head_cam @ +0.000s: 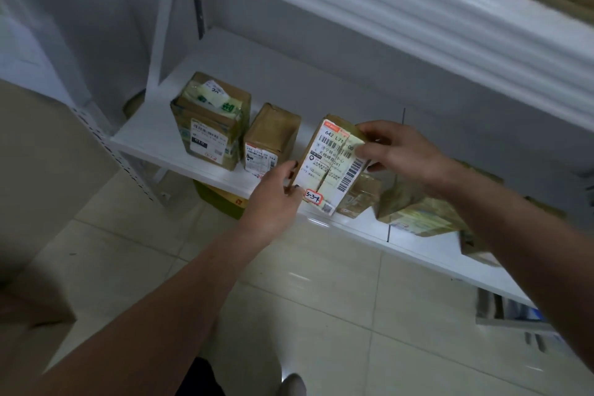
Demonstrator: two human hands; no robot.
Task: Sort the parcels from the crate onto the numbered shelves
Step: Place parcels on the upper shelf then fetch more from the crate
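While I lean in to the white shelf (144,138), I hold one brown parcel (331,167) with both of my hands. My left hand (276,193) pinches its lower left corner, right by a small red-edged tag (313,197) with "3-3-4" written on it. My right hand (395,148) has its fingers curled over the top right edge. The parcel stands tall and leans a bit, at the front edge of the shelf, about halfway along. Its big white label faces me. I cannot tell if its bottom sits on the shelf.

Toward the left end of the shelf stands a big taped box (209,125), and a smaller box (270,138) stands between it and my parcel. A little box (363,193) is just behind my parcel on the right. Past that, a taped box (418,209) sits partly under my right arm. A yellow-green box (221,199) lies on the tiled floor (289,283) under the shelf's front edge. Another white shelf (385,10) hangs above.
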